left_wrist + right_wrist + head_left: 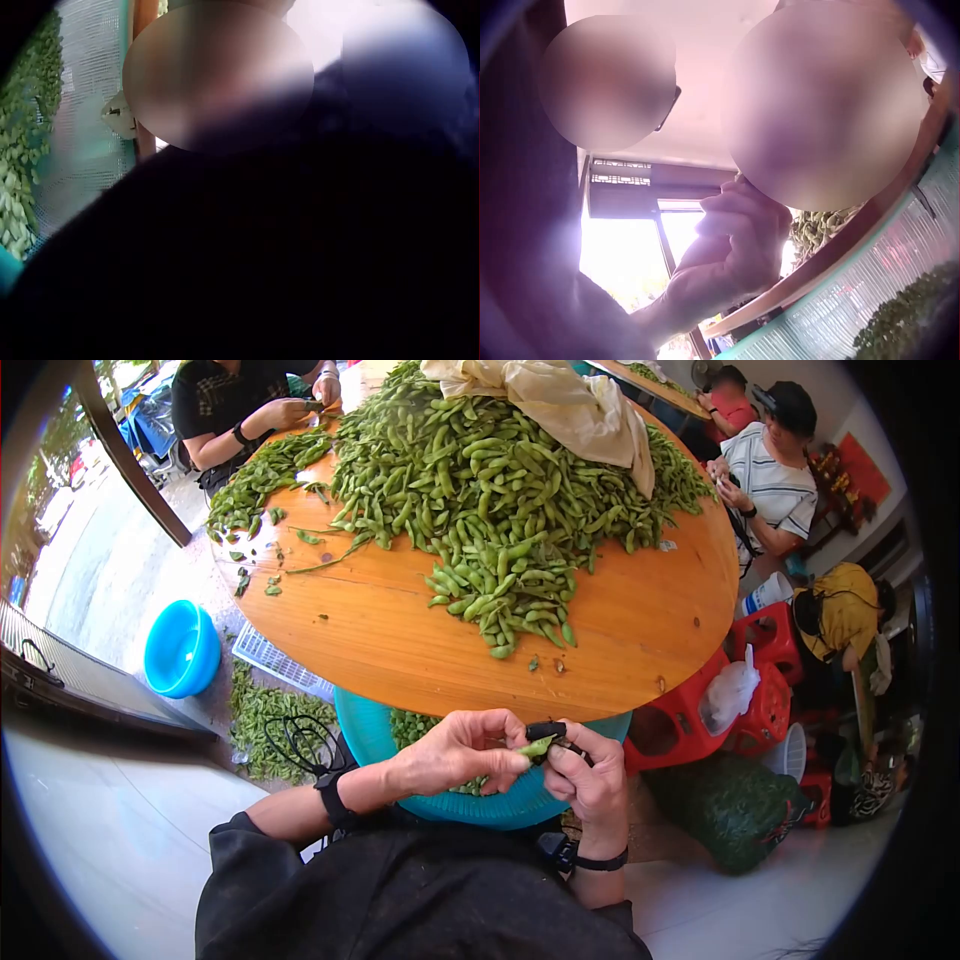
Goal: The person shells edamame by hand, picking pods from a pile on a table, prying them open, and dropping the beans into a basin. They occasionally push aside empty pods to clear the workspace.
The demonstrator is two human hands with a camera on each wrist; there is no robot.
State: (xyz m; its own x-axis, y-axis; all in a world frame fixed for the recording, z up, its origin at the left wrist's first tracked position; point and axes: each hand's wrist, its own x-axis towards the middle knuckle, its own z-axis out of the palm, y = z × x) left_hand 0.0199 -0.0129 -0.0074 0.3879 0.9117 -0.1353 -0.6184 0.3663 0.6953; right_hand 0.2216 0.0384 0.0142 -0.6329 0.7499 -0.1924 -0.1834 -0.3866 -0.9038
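Observation:
In the head view my left hand pinches a green edamame pod between thumb and fingertips, just past the table's near edge. My right hand grips the pod's other end, with black covers on its fingers. Beneath both hands stands a teal basin, with shelled green beans inside. A big heap of edamame pods covers much of the wooden table. The left wrist view is mostly dark, but beans show at its left. My left hand also appears in the right wrist view.
Empty pods lie on the floor at left, near a blue basin and a white crate. Red stools and a dark green sack stand at right. Other people sit around the table, and a cloth lies over the heap.

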